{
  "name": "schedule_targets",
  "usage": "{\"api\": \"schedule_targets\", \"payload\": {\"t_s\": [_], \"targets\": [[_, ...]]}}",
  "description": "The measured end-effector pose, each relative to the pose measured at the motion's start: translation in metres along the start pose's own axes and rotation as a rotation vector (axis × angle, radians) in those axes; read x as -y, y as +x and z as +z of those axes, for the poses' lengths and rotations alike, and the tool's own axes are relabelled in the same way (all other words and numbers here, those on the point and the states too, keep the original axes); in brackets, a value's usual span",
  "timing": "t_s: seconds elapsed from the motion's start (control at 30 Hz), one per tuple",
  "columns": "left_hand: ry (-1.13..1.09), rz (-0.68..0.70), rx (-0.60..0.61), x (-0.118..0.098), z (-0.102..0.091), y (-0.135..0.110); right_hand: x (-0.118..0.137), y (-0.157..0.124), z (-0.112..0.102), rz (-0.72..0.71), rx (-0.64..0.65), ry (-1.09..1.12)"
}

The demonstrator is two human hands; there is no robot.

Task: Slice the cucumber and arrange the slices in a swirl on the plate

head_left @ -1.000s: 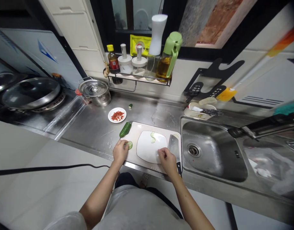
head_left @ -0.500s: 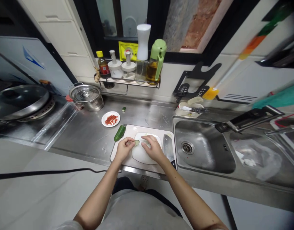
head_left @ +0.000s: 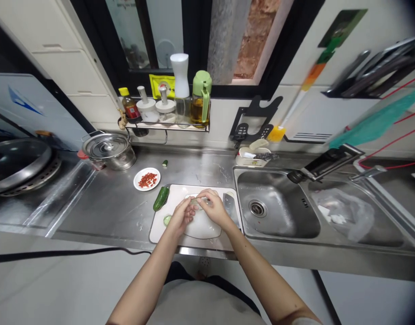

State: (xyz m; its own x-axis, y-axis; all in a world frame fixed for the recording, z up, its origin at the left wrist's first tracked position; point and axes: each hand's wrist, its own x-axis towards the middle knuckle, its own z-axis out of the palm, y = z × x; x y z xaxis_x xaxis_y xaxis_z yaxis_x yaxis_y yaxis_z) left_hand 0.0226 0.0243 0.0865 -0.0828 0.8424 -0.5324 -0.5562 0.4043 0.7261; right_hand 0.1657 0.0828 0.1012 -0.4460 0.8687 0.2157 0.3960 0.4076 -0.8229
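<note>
Both my hands meet over a white plate (head_left: 203, 229) lying on a pale cutting board (head_left: 159, 231). My left hand (head_left: 183, 215) and my right hand (head_left: 213, 208) have their fingertips pinched together on a pale cucumber slice (head_left: 196, 202) just above the plate. Another cucumber slice (head_left: 167, 220) lies on the board left of my left hand. A green cucumber piece (head_left: 160, 197) rests at the board's far-left corner. A cleaver (head_left: 229, 204) lies on the board right of my right hand.
A small dish of chopped red chilli (head_left: 146, 179) and a cucumber end (head_left: 164, 163) sit behind the board. A lidded steel pot (head_left: 107, 150) stands at the left, a steel sink (head_left: 278, 212) at the right. A condiment rack (head_left: 166, 122) hangs on the back wall.
My left hand lifted a cucumber slice from the board over the plate. My right hand moved from the plate's near edge up to meet it. The view tilted upward.
</note>
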Motion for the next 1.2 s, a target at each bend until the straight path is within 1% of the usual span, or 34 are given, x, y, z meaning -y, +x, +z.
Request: {"api": "schedule_targets", "payload": {"t_s": [0.07,0.17,0.27,0.37,0.53,0.67,0.8,0.87,1.03,1.1,1.2], "targets": [[-0.051,0.000,0.000,-0.001,0.007,0.002,-0.002,0.001,-0.004,-0.022,0.008,0.011],[-0.028,0.045,-0.029,-0.005,0.014,0.004,-0.006,0.001,-0.010,-0.012,0.040,0.027],[0.057,0.135,-0.043,-0.008,0.016,0.006,-0.009,0.000,-0.015,0.041,0.092,0.065],[0.140,0.240,-0.046,-0.008,0.016,0.007,-0.010,0.001,-0.018,0.105,0.152,0.157],[0.170,0.347,-0.030,-0.003,0.018,0.007,-0.013,0.002,-0.015,0.190,0.240,0.369],[0.196,0.405,-0.027,0.004,0.016,0.010,-0.021,0.002,-0.008,0.231,0.244,0.458],[0.207,0.468,-0.011,0.011,0.012,0.014,-0.026,0.002,-0.002,0.252,0.217,0.459],[0.226,0.489,-0.004,0.013,0.009,0.016,-0.028,0.003,-0.001,0.251,0.227,0.457],[0.363,0.513,-0.008,0.014,0.001,0.032,-0.042,0.016,-0.002,0.245,0.345,0.432],[0.426,0.499,-0.013,0.012,-0.002,0.043,-0.051,0.025,-0.003,0.229,0.381,0.369],[0.534,0.476,-0.033,0.010,-0.004,0.059,-0.065,0.038,-0.004,0.215,0.389,0.202]]}}
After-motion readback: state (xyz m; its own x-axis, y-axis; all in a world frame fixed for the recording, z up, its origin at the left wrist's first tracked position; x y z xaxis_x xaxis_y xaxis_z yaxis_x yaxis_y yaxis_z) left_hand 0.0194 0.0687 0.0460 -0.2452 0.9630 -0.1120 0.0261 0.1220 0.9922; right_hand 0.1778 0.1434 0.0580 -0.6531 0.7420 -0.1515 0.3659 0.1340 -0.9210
